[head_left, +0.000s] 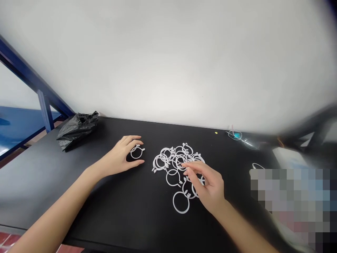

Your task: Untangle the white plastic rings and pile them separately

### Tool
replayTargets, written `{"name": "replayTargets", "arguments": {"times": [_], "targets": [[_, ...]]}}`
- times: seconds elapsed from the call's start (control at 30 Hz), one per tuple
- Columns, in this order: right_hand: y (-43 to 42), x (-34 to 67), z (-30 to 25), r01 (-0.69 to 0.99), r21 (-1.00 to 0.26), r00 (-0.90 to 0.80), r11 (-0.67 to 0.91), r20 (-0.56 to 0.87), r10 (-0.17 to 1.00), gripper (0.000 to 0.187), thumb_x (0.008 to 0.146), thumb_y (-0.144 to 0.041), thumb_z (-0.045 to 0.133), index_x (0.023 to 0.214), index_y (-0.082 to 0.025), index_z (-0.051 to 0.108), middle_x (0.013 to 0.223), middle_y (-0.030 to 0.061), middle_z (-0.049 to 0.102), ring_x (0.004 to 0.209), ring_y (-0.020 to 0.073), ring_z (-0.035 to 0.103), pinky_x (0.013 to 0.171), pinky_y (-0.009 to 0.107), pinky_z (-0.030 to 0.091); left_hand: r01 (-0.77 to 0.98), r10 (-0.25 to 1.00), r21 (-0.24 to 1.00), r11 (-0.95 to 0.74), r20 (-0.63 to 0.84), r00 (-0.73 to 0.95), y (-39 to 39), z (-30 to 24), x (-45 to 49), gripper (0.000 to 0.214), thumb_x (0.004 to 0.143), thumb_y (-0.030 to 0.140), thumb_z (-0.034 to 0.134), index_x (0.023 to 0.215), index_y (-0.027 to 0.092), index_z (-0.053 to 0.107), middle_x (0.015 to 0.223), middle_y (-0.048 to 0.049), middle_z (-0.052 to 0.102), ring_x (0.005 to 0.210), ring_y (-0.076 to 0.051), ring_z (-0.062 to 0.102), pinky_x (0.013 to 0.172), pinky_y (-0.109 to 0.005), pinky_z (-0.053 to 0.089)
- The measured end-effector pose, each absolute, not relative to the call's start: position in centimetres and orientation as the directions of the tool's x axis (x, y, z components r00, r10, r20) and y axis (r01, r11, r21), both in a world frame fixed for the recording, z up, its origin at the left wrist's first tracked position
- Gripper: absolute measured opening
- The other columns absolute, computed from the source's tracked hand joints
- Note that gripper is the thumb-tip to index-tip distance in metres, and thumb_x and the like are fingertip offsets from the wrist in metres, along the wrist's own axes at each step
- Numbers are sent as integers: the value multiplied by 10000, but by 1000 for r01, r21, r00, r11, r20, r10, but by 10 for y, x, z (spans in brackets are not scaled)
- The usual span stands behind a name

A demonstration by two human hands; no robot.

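Several white plastic rings (176,162) lie in a loose pile in the middle of a black table (110,207). My left hand (121,157) rests on the table left of the pile, its thumb and fingers curled round a single white ring (137,152) and touching it. My right hand (207,184) hovers over the near right side of the pile, fingers spread and reaching toward the rings, with nothing clearly held. One ring (181,202) lies apart at the near edge of the pile.
A crumpled black plastic bag (77,128) sits at the far left of the table. A small clear object with a blue glow (235,135) lies at the far right by the white wall. A blurred-out patch covers the right side.
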State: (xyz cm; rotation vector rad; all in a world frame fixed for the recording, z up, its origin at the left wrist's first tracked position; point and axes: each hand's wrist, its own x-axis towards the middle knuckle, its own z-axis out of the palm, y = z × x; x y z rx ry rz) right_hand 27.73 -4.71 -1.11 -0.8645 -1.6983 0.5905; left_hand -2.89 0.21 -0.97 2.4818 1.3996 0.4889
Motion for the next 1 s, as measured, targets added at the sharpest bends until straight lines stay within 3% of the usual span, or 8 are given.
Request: {"name": "replayTargets", "arguments": {"times": [0.1, 0.17, 0.27, 0.33, 0.43, 0.53, 0.73, 1.0], "targets": [[-44, 281, -13, 327, -736, -149, 593, 579, 801, 179, 909, -142, 581, 1007, -218, 710, 848, 39, 733, 745, 161, 700, 683, 308, 608, 684, 828, 499, -532, 141, 542, -12, -12, -4, 486, 933, 430, 562, 1351, 217, 435, 1495, -165, 375, 1365, -306, 396, 1109, -525, 380], [-43, 285, -14, 446, -695, -278, 564, 492, 825, 320, 853, -288, 695, 1168, -238, 667, 1115, 98, 714, 1034, 257, 684, 862, 424, 598, 636, 791, 536, -556, 104, 603, -21, -16, 14, 734, 861, 514, 646, 1453, 228, 318, 1567, -187, 254, 1430, -349, 309, 1126, -554, 363], [-43, 294, -16, 646, -567, -510, 511, 177, 842, 949, 626, -501, 850, 1453, -281, 440, 1580, 149, 323, 1443, 436, 291, 1075, 636, 406, 591, 749, 579, -562, 54, 660, -30, -23, 32, 1027, 775, 584, 713, 1543, 247, 120, 1614, -199, 126, 1479, -378, 200, 1137, -583, 344], [-43, 298, -18, 714, -508, -550, 482, 19, 835, 1052, 622, -525, 841, 1514, -306, 327, 1646, 115, 128, 1495, 438, 107, 1118, 663, 322, 578, 734, 606, -546, 15, 679, -32, -25, 36, 1049, 774, 589, 711, 1552, 270, 85, 1626, -185, 98, 1486, -372, 188, 1143, -585, 336], [-40, 302, -22, 749, -498, -510, 436, -14, 860, 882, 771, -486, 736, 1520, -322, 300, 1651, 79, 124, 1510, 382, 105, 1142, 628, 315, 567, 722, 635, -525, -20, 692, -34, -26, 35, 1041, 778, 579, 713, 1555, 301, 79, 1633, -165, 102, 1485, -370, 199, 1140, -592, 337], [-34, 304, -27, 755, -516, -439, 404, 61, 897, 663, 860, -418, 656, 1461, -292, 408, 1609, 85, 271, 1489, 347, 225, 1135, 605, 354, 547, 719, 656, -520, -9, 695, -36, -26, 33, 1012, 784, 524, 733, 1552, 312, 108, 1626, -154, 155, 1473, -361, 246, 1132, -570, 367], [-30, 301, -25, 678, -567, -379, 468, 276, 883, 358, 880, -305, 654, 1231, -243, 616, 1382, 102, 574, 1326, 305, 501, 1087, 578, 431, 525, 743, 643, -558, 105, 661, -35, -24, 32, 651, 893, 317, 646, 1467, 285, 341, 1556, -127, 329, 1393, -292, 414, 1125, -481, 422], [-27, 296, -24, 566, -554, -325, 610, 530, 783, 199, 869, -166, 639, 1044, -236, 701, 1100, 73, 732, 1089, 263, 666, 981, 524, 522, 581, 758, 532, -616, 200, 620, -26, -21, 23, 582, 859, 341, 685, 1385, 244, 458, 1398, -128, 498, 1251, -280, 528, 1036, -436, 490]]}}
